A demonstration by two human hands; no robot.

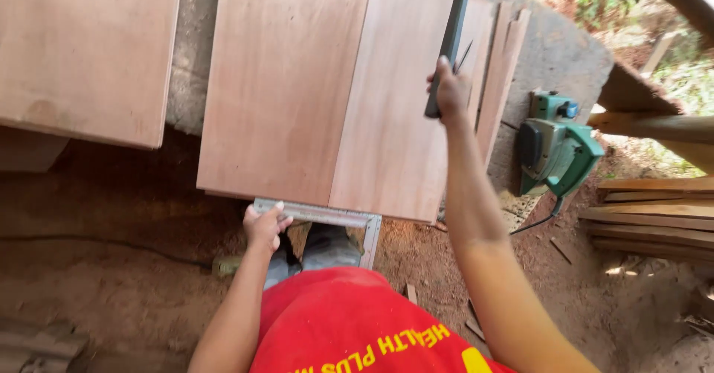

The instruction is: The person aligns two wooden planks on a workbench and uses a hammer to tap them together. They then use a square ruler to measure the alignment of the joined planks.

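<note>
Status: left hand (pixel 265 227) is closed round the metal square (pixel 327 218), fingers wrapped over its long blade, which lies along the near edge of the wood panel (pixel 320 90); the short leg hangs down past the edge. Right hand (pixel 450 94) is stretched out over the panel's far right side, fingers clamped on the lower end of a long dark bar (pixel 449 38), approx. upright along the panel; its top runs out of view, so what kind of tool it is can't be told.

Risks, as judged from here:

1. Square is held at one end only; if the grip eases, the blade may tip off the edge and fall to the dirt floor (pixel 111 284).
2. Panel overhangs its support towards the person; downward pressure at the near edge could tilt it.
3. Right arm is at full reach; a slip would drag the bar across the face and mark it.
4. Green power planer (pixel 556 146) sits near the right elbow, cord trailing below; a snag could pull it off.
</note>
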